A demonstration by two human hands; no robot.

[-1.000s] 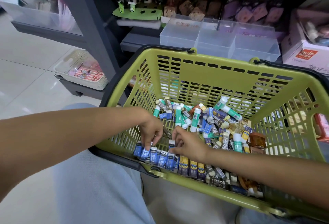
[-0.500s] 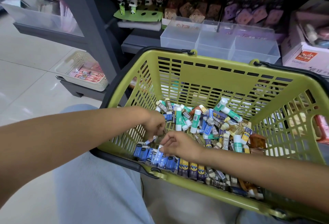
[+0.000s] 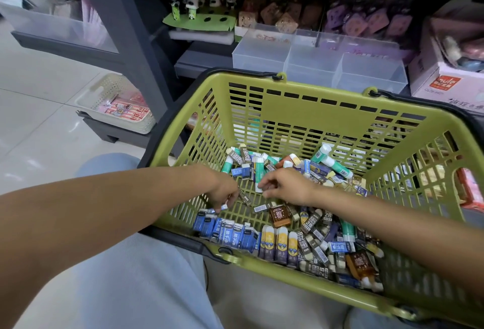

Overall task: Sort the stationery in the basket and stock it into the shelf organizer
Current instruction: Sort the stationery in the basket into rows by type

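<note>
Reaching into the green basket (image 3: 301, 108), the right hand (image 3: 286, 187) is curling its fingers (image 3: 263, 184) onto a white-and-green glue stick (image 3: 259, 174) standing lengthwise away from the person, while the left hand (image 3: 225, 192) is pinching a dark eraser (image 3: 245, 197) just beside it.

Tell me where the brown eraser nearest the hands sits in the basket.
In the head view, the brown eraser lies on the floor of the green basket, just below the right hand and above the row of yellow-faced erasers along the near wall.
</note>
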